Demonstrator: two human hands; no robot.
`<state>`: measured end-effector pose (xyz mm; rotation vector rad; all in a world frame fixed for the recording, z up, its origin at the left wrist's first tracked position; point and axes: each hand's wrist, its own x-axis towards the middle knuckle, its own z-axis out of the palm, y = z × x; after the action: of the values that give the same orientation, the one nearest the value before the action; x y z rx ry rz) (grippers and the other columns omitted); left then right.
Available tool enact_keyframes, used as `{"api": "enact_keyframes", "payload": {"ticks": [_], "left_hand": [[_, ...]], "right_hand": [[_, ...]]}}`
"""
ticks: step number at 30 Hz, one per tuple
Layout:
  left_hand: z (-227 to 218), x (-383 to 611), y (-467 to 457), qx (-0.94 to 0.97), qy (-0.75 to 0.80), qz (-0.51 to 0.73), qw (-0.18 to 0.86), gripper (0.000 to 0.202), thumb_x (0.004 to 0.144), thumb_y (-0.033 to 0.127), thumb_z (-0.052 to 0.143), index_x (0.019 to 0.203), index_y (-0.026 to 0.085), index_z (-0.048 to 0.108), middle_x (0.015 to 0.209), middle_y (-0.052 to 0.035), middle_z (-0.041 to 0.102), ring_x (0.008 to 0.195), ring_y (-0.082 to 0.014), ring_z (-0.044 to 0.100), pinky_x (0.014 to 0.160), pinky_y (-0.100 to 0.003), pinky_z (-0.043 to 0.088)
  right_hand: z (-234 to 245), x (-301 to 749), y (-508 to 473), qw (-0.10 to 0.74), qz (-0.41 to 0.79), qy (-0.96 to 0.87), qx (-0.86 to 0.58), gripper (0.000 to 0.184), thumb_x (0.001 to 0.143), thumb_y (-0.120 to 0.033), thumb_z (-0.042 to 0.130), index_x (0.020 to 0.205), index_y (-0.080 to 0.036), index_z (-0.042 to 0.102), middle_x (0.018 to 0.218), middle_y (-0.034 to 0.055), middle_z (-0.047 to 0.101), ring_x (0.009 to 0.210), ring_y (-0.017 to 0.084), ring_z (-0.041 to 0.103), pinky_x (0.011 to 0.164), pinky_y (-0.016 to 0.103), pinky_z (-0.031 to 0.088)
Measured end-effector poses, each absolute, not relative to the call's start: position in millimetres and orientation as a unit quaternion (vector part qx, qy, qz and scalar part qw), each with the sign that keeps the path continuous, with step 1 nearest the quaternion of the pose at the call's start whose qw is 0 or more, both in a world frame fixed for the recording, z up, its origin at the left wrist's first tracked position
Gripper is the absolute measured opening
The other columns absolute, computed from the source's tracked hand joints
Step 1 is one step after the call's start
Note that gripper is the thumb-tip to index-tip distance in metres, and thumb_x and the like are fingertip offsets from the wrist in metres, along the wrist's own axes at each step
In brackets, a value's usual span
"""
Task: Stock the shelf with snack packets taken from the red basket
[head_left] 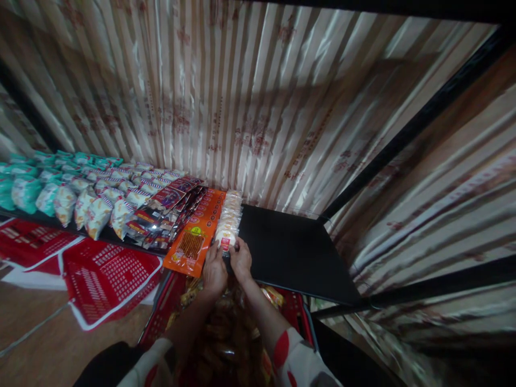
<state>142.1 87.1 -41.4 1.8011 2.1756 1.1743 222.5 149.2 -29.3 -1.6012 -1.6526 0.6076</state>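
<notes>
My left hand (215, 270) and my right hand (241, 260) come together at the front of a black shelf. Between their fingers is a clear snack packet (226, 240) with a round white piece and a red label. Both hands are closed on its near edge. Behind it runs a row of similar clear packets (231, 207), reaching back toward the curtain. Close on the left, and touching or nearly so, lies an orange snack bag (192, 243) with brown sticks pictured on it.
Dark snack packs (155, 220), white chip bags (99, 212) and teal bags (26, 191) fill the shelf's left. The bare black shelf (286, 252) extends right. Below are a red basket of packets (298, 314) and another red basket (105, 279). A striped curtain (258, 107) hangs behind.
</notes>
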Motion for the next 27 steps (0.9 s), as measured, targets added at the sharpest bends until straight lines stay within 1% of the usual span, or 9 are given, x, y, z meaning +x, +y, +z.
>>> {"api": "enact_keyframes", "payload": {"ticks": [2, 6, 10, 14, 16, 20, 23, 27], "left_hand": [[-43.3, 142.3, 88.1, 0.588, 0.708, 0.389, 0.043, 0.045, 0.079, 0.006, 0.037, 0.120, 0.010, 0.053, 0.132, -0.0139, 0.050, 0.124, -0.0244, 0.042, 0.106, -0.043, 0.036], [-44.0, 143.5, 88.1, 0.577, 0.708, 0.405, 0.044, 0.047, 0.078, 0.005, 0.036, 0.120, 0.013, 0.053, 0.132, -0.0120, 0.050, 0.126, -0.0234, 0.040, 0.107, -0.043, 0.035], [-42.8, 144.7, 85.9, 0.578, 0.707, 0.406, 0.038, 0.045, 0.079, 0.005, 0.035, 0.119, 0.010, 0.054, 0.131, -0.0134, 0.050, 0.127, -0.0237, 0.039, 0.107, -0.041, 0.035], [-43.8, 147.0, 82.0, 0.574, 0.700, 0.423, 0.031, 0.044, 0.080, 0.007, 0.035, 0.119, 0.013, 0.054, 0.131, -0.0113, 0.049, 0.126, -0.0229, 0.039, 0.107, -0.042, 0.035], [-44.1, 149.2, 78.9, 0.569, 0.700, 0.430, 0.032, 0.043, 0.079, 0.007, 0.036, 0.117, 0.014, 0.056, 0.129, -0.0110, 0.051, 0.124, -0.0228, 0.041, 0.105, -0.042, 0.037], [-41.2, 154.7, 67.6, 0.572, 0.699, 0.429, 0.030, 0.039, 0.080, 0.007, 0.036, 0.111, 0.012, 0.059, 0.120, -0.0128, 0.056, 0.117, -0.0230, 0.046, 0.101, -0.041, 0.041], [-37.7, 157.8, 54.6, 0.579, 0.701, 0.415, 0.041, 0.037, 0.080, 0.008, 0.037, 0.108, 0.012, 0.061, 0.115, -0.0130, 0.058, 0.111, -0.0231, 0.048, 0.098, -0.040, 0.044], [-40.0, 159.5, 36.6, 0.604, 0.697, 0.383, 0.057, 0.035, 0.081, 0.009, 0.038, 0.105, 0.015, 0.062, 0.109, -0.0117, 0.059, 0.107, -0.0230, 0.050, 0.095, -0.040, 0.044]], "right_hand": [[-28.4, 222.1, 148.0, 0.368, 0.235, -0.647, -0.625, 0.039, 0.076, -0.024, 0.050, 0.112, -0.015, 0.061, 0.092, 0.0080, 0.062, 0.083, 0.019, 0.057, 0.077, 0.028, 0.044], [-28.6, 222.7, 146.4, 0.379, 0.240, -0.638, -0.626, 0.038, 0.076, -0.026, 0.050, 0.111, -0.016, 0.061, 0.092, 0.0080, 0.062, 0.084, 0.020, 0.058, 0.078, 0.029, 0.044], [-31.2, 224.9, 143.4, 0.415, 0.256, -0.621, -0.613, 0.040, 0.076, -0.029, 0.050, 0.112, -0.014, 0.059, 0.099, 0.0110, 0.062, 0.090, 0.022, 0.058, 0.082, 0.032, 0.045], [-36.4, 227.4, 136.1, 0.452, 0.277, -0.599, -0.600, 0.044, 0.077, -0.032, 0.049, 0.116, -0.013, 0.056, 0.105, 0.0139, 0.059, 0.093, 0.023, 0.058, 0.076, 0.031, 0.049], [-38.2, 228.7, 130.9, 0.465, 0.278, -0.591, -0.598, 0.045, 0.077, -0.033, 0.049, 0.116, -0.012, 0.055, 0.107, 0.0152, 0.058, 0.094, 0.023, 0.058, 0.074, 0.032, 0.049], [-36.2, 231.9, 115.8, 0.483, 0.272, -0.583, -0.593, 0.042, 0.080, -0.032, 0.043, 0.114, -0.011, 0.054, 0.107, 0.0157, 0.058, 0.093, 0.021, 0.058, 0.079, 0.033, 0.048], [-33.0, 234.8, 99.7, 0.485, 0.278, -0.592, -0.581, 0.036, 0.082, -0.030, 0.040, 0.109, -0.012, 0.054, 0.106, 0.0141, 0.059, 0.090, 0.018, 0.058, 0.079, 0.030, 0.048], [-38.9, 239.7, 76.4, 0.476, 0.266, -0.621, -0.563, 0.028, 0.084, -0.027, 0.037, 0.098, -0.016, 0.058, 0.096, 0.0089, 0.063, 0.090, 0.017, 0.058, 0.084, 0.030, 0.044]]}}
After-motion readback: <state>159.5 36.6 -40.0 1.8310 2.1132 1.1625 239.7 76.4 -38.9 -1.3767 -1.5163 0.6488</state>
